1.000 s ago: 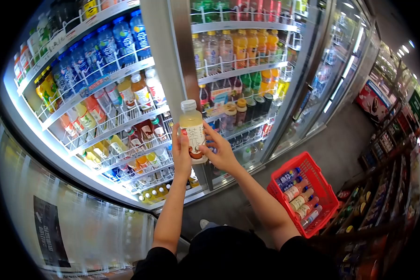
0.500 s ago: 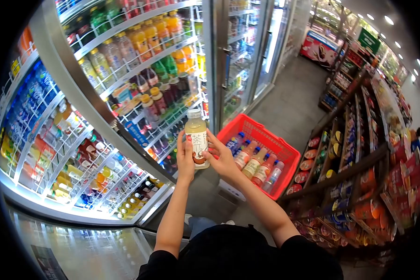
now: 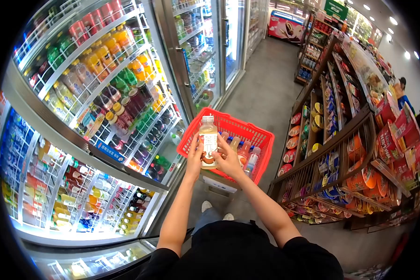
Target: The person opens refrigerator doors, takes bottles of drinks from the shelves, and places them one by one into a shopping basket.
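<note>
A clear bottle of pale drink [image 3: 208, 140], with a white label and a clear cap, stands nearly upright between my two hands. My left hand [image 3: 194, 157] has its fingers closed on the bottle's left side. From the right, my right hand [image 3: 228, 159] grips the same bottle, thumb on the label's lower part. Just behind them is a red plastic basket [image 3: 259, 133]. Several bottles [image 3: 245, 151] with blue or pale caps lie in it, partly hidden by my right hand and the held bottle.
Lit drink coolers [image 3: 98, 65] fill the left side, with an open glass door [image 3: 93, 261] at the lower left. Snack shelves [image 3: 331, 140] line the right. A box [image 3: 218, 183] is under the basket. Another person [image 3: 401, 93] stands at the far right.
The view has swung right, away from the cooler. The basket now appears directly behind the bottle, which both hands still hold. More of the aisle and the snack shelves shows.
</note>
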A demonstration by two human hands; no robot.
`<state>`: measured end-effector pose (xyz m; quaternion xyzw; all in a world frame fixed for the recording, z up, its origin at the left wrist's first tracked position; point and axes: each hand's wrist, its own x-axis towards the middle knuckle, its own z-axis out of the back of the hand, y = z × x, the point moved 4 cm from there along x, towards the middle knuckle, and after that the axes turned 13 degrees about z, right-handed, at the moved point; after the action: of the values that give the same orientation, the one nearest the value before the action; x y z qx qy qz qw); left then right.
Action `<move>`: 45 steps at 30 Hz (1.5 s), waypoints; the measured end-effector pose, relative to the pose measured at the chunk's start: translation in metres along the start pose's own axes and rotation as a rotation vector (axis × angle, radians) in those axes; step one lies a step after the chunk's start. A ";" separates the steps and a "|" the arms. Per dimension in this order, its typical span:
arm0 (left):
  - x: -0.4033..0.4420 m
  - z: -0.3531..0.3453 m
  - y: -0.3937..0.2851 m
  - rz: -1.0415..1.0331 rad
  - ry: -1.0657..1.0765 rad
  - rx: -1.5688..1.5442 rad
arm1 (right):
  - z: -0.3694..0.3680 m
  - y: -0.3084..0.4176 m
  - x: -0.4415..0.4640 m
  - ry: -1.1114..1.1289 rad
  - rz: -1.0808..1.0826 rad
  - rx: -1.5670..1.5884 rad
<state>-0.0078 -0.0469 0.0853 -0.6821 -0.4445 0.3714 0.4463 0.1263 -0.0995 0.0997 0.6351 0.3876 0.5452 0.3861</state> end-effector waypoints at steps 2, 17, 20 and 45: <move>0.005 -0.005 0.006 0.040 0.023 -0.023 | 0.009 -0.006 0.000 -0.007 -0.022 -0.078; 0.099 0.065 0.065 0.177 -0.032 0.699 | 0.006 -0.121 0.027 -0.173 -0.297 -0.187; 0.119 0.084 0.080 0.251 0.035 0.657 | -0.002 -0.150 0.032 -0.185 -0.369 -0.228; 0.151 0.100 0.102 0.227 0.189 1.015 | 0.004 -0.194 0.049 -0.108 -0.395 -0.726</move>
<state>-0.0202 0.1014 -0.0598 -0.4546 -0.0900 0.5229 0.7154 0.1220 0.0229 -0.0586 0.3987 0.2637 0.5277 0.7022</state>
